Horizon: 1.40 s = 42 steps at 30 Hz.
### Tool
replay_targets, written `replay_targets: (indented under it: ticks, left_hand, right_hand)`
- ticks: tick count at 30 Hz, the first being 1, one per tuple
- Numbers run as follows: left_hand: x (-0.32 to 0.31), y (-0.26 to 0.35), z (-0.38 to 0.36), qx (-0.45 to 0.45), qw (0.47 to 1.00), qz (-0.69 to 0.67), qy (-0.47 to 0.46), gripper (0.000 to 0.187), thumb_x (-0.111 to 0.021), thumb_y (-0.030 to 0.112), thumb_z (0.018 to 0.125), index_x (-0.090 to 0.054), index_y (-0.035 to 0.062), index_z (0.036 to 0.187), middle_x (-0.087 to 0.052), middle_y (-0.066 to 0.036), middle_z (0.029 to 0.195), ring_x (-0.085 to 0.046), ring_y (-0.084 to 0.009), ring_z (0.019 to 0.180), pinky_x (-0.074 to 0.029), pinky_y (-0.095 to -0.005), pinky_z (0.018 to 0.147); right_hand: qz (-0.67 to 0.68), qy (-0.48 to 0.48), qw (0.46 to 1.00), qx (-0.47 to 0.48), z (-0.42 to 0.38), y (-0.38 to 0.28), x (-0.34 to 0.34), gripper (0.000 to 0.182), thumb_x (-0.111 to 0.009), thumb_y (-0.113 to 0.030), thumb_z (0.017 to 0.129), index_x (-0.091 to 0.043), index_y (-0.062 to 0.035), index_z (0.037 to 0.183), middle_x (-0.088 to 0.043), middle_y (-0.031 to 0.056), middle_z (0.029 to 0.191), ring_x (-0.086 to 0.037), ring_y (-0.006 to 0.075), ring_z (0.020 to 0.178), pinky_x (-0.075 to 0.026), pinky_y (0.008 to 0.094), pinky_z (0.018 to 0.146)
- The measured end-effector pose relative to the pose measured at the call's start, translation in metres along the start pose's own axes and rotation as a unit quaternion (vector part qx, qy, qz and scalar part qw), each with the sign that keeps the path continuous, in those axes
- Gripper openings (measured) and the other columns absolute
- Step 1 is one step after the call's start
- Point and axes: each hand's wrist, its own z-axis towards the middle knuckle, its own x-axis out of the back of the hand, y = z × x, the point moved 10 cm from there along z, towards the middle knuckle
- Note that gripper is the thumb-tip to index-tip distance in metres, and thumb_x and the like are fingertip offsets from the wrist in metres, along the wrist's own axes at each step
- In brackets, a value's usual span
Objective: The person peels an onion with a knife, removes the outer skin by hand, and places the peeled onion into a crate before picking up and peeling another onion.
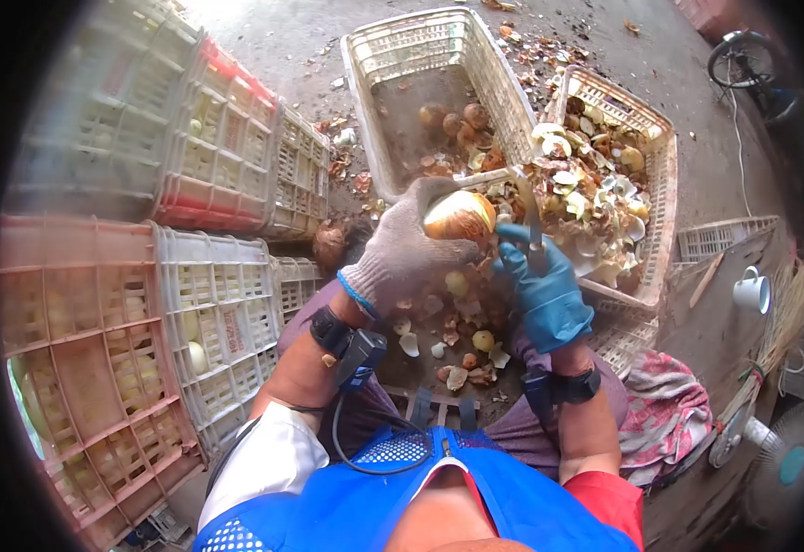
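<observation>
My left hand [400,247], in a grey knit glove with a blue cuff, is wrapped around a large onion [463,219]. The onion has brown papery skin, with pale flesh bared along its top. Beside it, my right hand [551,296] wears a blue rubber glove and grips a small curved knife [531,210], blade pointing up and away from me. The blue fingertips are close to the onion's right side. Below my hands, between my knees, lie loose skins and a few small onions [484,341].
Ahead stands a pale plastic crate [515,103] with several brown onions inside. To its right, another crate [667,198] is heaped with onion peelings [595,179]. Stacked crates [223,317] of pale onions line my left. A white mug [752,291], broom [775,345], fan [791,465] and patterned cloth [664,405] are rightward.
</observation>
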Motion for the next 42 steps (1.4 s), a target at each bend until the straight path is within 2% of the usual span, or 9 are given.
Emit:
replay_targets:
  ticks: [3, 8, 12, 15, 19, 23, 28, 36, 42]
  left_hand:
    - [-0.003, 0.004, -0.002, -0.016, 0.992, 0.125, 0.011, 0.082, -0.091, 0.023, 0.067, -0.054, 0.0018, 0.137, -0.069, -0.014, 0.121, -0.067, -0.0211, 0.113, -0.052, -0.0362, 0.100]
    - [-0.025, 0.017, -0.005, -0.042, 0.983, 0.175, -0.026, 0.086, -0.093, 0.029, 0.065, -0.053, 0.0061, 0.137, -0.070, -0.019, 0.118, -0.070, -0.0331, 0.112, -0.055, -0.0416, 0.096]
    - [-0.046, 0.010, -0.003, -0.056, 0.976, 0.202, -0.062, 0.088, -0.094, 0.027, 0.064, -0.051, 0.0048, 0.138, -0.070, -0.019, 0.117, -0.070, -0.0303, 0.112, -0.055, -0.0407, 0.097]
    - [-0.050, 0.014, -0.004, -0.094, 0.983, 0.147, -0.055, 0.092, -0.096, 0.025, 0.062, -0.050, 0.0024, 0.139, -0.067, -0.017, 0.123, -0.066, -0.0257, 0.117, -0.052, -0.0382, 0.103]
    - [-0.055, 0.008, 0.002, -0.040, 0.997, -0.064, -0.027, 0.090, -0.094, 0.018, 0.064, -0.050, 0.0009, 0.141, -0.063, -0.013, 0.132, -0.060, -0.0202, 0.124, -0.047, -0.0360, 0.109]
    - [-0.063, 0.006, 0.000, -0.057, 0.996, 0.056, -0.030, 0.068, -0.086, 0.020, 0.083, -0.051, -0.0014, 0.137, -0.067, -0.013, 0.118, -0.066, -0.0203, 0.109, -0.055, -0.0349, 0.095]
    - [-0.062, 0.003, 0.002, -0.013, 0.999, -0.011, -0.038, 0.075, -0.091, 0.023, 0.073, -0.055, -0.0017, 0.134, -0.064, -0.010, 0.124, -0.061, -0.0178, 0.116, -0.049, -0.0345, 0.104]
    - [-0.059, 0.006, 0.001, -0.008, 0.997, -0.030, -0.074, 0.079, -0.090, 0.023, 0.072, -0.054, -0.0012, 0.138, -0.062, -0.009, 0.126, -0.060, -0.0177, 0.116, -0.050, -0.0331, 0.104]
    - [-0.064, -0.007, -0.005, 0.053, 0.951, -0.282, -0.116, 0.079, -0.083, 0.021, 0.079, -0.047, -0.0001, 0.146, -0.060, -0.013, 0.136, -0.061, -0.0214, 0.123, -0.052, -0.0356, 0.105]
  right_hand:
    - [-0.088, 0.015, 0.991, 0.102, -0.001, -0.034, 0.004, 0.037, -0.074, -0.014, 0.098, -0.066, -0.0043, 0.133, -0.071, 0.0020, 0.101, -0.063, 0.0073, 0.088, -0.054, 0.0248, 0.080]
    - [-0.298, 0.043, 0.910, 0.284, -0.013, -0.063, 0.005, 0.033, -0.078, -0.010, 0.089, -0.070, -0.0028, 0.120, -0.074, 0.0163, 0.109, -0.074, 0.0262, 0.096, -0.058, 0.0345, 0.085]
    - [-0.355, 0.083, 0.889, 0.277, -0.019, -0.061, 0.011, 0.019, -0.075, -0.006, 0.087, -0.071, -0.0045, 0.105, -0.072, 0.0167, 0.101, -0.073, 0.0299, 0.086, -0.059, 0.0357, 0.078]
    - [-0.309, 0.100, 0.924, 0.201, -0.018, -0.056, 0.024, 0.017, -0.074, -0.007, 0.088, -0.070, -0.0035, 0.105, -0.072, 0.0163, 0.098, -0.074, 0.0261, 0.082, -0.059, 0.0342, 0.075]
    - [-0.229, 0.122, 0.956, 0.138, -0.018, -0.055, 0.035, 0.016, -0.074, -0.010, 0.089, -0.070, -0.0017, 0.102, -0.071, 0.0146, 0.091, -0.074, 0.0198, 0.079, -0.058, 0.0319, 0.072]
    - [-0.269, 0.131, 0.932, 0.205, -0.021, -0.057, 0.036, 0.015, -0.074, -0.009, 0.087, -0.069, -0.0025, 0.100, -0.071, 0.0152, 0.089, -0.073, 0.0248, 0.077, -0.058, 0.0346, 0.071]
    - [-0.344, 0.166, 0.881, 0.279, -0.030, -0.076, 0.035, 0.016, -0.075, -0.010, 0.084, -0.069, -0.0041, 0.097, -0.070, 0.0164, 0.090, -0.071, 0.0335, 0.078, -0.058, 0.0395, 0.072]
    - [-0.347, 0.214, 0.874, 0.264, -0.029, -0.080, 0.051, 0.016, -0.073, -0.011, 0.085, -0.070, -0.0055, 0.099, -0.070, 0.0157, 0.090, -0.072, 0.0315, 0.080, -0.058, 0.0394, 0.074]
    - [-0.311, 0.255, 0.896, 0.187, -0.018, -0.067, 0.077, 0.015, -0.070, -0.014, 0.089, -0.069, -0.0019, 0.099, -0.070, 0.0167, 0.089, -0.071, 0.0287, 0.078, -0.056, 0.0385, 0.074]
